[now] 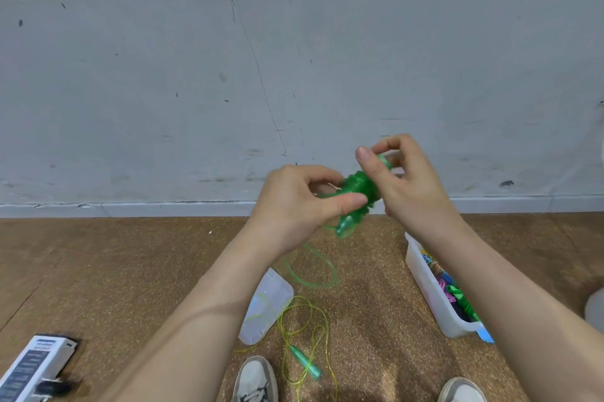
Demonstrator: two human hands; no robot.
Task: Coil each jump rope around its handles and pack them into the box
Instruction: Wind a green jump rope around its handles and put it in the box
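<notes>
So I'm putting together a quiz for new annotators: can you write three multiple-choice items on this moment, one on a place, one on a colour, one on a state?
1. Where is the white box?
A. on the floor at the person's right
B. on a wall shelf
C. on a table

2. What colour is the held rope?
A. red
B. green
C. black

3. How far is that rope coiled?
A. fully, with no slack
B. partly, with some hanging loose
C. not started

Key:
1 A, it stands on the floor on that side, with coloured ropes inside.
2 B, the left hand and right hand grip a bundle that is green throughout.
3 B, turns wrap the handles, while a loose loop trails below them.
</notes>
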